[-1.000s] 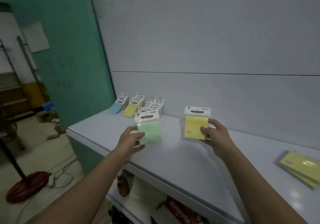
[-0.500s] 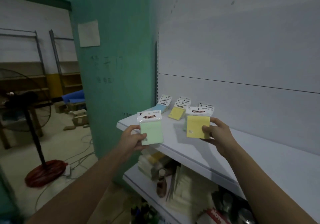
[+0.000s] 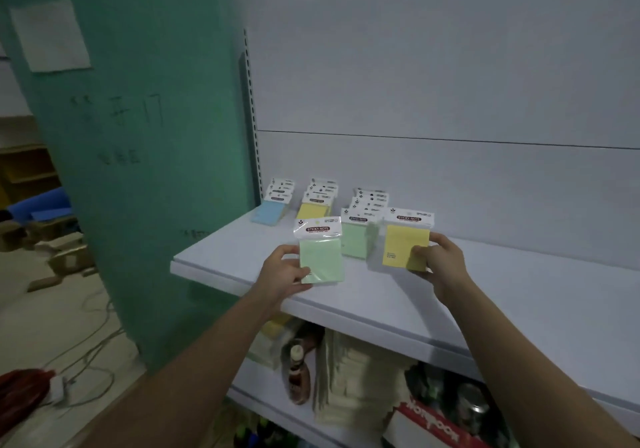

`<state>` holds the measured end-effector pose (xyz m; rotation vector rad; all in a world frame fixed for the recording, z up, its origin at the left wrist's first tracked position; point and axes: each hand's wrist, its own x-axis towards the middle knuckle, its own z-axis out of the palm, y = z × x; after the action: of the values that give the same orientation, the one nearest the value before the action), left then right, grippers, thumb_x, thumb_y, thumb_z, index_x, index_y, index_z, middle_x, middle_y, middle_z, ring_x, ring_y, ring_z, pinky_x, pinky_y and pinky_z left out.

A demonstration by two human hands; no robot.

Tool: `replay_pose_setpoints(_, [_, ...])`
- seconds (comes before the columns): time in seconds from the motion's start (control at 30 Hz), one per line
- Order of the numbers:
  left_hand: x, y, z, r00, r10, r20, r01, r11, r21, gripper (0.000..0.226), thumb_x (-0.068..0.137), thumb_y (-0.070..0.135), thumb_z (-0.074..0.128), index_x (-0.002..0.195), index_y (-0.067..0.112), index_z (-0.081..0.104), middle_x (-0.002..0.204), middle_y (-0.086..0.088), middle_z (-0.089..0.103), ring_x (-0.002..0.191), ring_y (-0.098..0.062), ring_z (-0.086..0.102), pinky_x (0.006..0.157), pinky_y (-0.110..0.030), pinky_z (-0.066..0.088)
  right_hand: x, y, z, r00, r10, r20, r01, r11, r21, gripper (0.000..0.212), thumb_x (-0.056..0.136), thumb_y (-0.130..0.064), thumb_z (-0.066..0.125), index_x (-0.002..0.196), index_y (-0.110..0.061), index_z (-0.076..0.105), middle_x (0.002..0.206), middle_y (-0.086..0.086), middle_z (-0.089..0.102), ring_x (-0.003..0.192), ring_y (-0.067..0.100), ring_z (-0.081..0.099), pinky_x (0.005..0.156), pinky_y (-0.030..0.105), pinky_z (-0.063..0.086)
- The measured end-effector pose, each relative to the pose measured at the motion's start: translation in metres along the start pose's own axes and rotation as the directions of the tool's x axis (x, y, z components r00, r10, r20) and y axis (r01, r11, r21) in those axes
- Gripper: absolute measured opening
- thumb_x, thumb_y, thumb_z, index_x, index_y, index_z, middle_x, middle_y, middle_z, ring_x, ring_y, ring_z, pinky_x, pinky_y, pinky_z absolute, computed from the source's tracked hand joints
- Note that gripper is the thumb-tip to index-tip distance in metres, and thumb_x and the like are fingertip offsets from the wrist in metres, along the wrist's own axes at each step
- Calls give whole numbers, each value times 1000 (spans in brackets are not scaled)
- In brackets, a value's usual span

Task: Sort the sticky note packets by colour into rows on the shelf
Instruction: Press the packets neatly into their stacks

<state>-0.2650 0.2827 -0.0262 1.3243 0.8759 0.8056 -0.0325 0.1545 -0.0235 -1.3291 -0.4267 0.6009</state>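
Observation:
My left hand [image 3: 282,273] pinches a green sticky note packet [image 3: 320,250] by its lower left corner, held upright over the front of the white shelf [image 3: 519,295]. My right hand [image 3: 438,262] grips a yellow packet [image 3: 405,243] at its lower right corner, also upright. Behind them, at the shelf's back left, lie three rows of packets: a blue row [image 3: 273,205], a yellow row [image 3: 315,203] and a green row [image 3: 360,236]. The green row is just behind and between the two held packets.
A green pillar [image 3: 138,136] stands left of the shelf. The lower shelf [image 3: 263,399] holds a bottle [image 3: 298,368], stacked paper goods [image 3: 356,371] and a red box [image 3: 433,427]. Cables [image 3: 93,350] and a red fan base [image 3: 20,392] lie on the floor.
The view has shifted right and closer to the shelf. Both hands moved forward with their packets, nearer the three rows at the back.

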Motion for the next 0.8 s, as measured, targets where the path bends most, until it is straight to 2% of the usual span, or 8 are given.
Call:
replay_pose_setpoints(0.1, [39, -3, 18, 999, -9, 32, 6, 997, 80, 30, 86, -12, 55, 108, 8, 53, 110, -20, 62, 87, -29, 63, 73, -35, 56, 31, 15, 2, 994, 28, -109, -24, 999, 43, 35, 86, 7, 46, 113, -9, 60, 92, 12, 62, 77, 22, 60, 63, 33, 54])
replay_pose_setpoints(0.23, [83, -9, 35, 994, 95, 50, -104, 969, 226, 22, 87, -2, 61, 107, 9, 59, 97, -13, 65, 70, -14, 59, 61, -21, 47, 65, 26, 14, 982, 11, -187, 0, 998, 58, 34, 82, 5, 47, 109, -7, 63, 93, 13, 65, 82, 27, 62, 68, 34, 55])
replay_pose_setpoints(0.37, [110, -13, 50, 977, 186, 102, -210, 915, 343, 15, 88, 2, 63, 98, 12, 59, 88, -4, 64, 69, -7, 60, 57, -7, 45, 79, 36, 18, 975, -31, -220, 56, 993, 108, 30, 81, 5, 51, 94, -17, 66, 88, 8, 68, 82, 27, 63, 78, 38, 52])
replay_pose_setpoints(0.47, [123, -25, 54, 965, 239, 112, -264, 866, 425, 18, 84, 6, 68, 94, 20, 63, 91, -4, 62, 72, -14, 59, 77, -26, 51, 81, 41, 12, 968, -45, -245, 79, 989, 128, 30, 80, 6, 52, 93, -18, 66, 88, 8, 68, 84, 27, 64, 77, 38, 52])
replay_pose_setpoints(0.53, [126, -35, 53, 966, 244, 87, -257, 858, 445, 20, 83, 9, 70, 92, 24, 61, 82, 2, 59, 71, -15, 57, 82, -36, 51, 83, 43, 10, 960, -42, -277, 77, 990, 115, 31, 79, 6, 50, 92, -18, 65, 85, 6, 68, 83, 26, 64, 73, 34, 54])
replay_pose_setpoints(0.6, [127, -38, 54, 960, 272, 73, -275, 850, 449, 25, 84, 10, 70, 102, 21, 58, 78, 6, 58, 68, -11, 56, 79, -33, 49, 85, 42, 11, 961, -40, -273, 81, 987, 141, 32, 80, 8, 48, 98, -14, 64, 82, 5, 67, 80, 25, 64, 65, 29, 55])
replay_pose_setpoints(0.67, [129, -38, 54, 951, 300, 78, -302, 842, 447, 32, 84, 13, 71, 111, 19, 55, 79, 6, 58, 71, -12, 56, 78, -31, 47, 85, 41, 13, 965, -65, -254, 92, 991, 97, 35, 79, 7, 49, 103, -13, 64, 84, 4, 68, 81, 24, 65, 69, 31, 55])
replay_pose_setpoints(0.8, [130, -41, 54, 943, 319, 94, -324, 816, 478, 32, 85, 17, 70, 113, 14, 56, 81, 4, 58, 75, -16, 58, 77, -32, 48, 82, 39, 14, 965, -86, -247, 104, 993, 61, 35, 81, 9, 48, 105, -11, 64, 83, 2, 68, 74, 19, 64, 61, 24, 54])
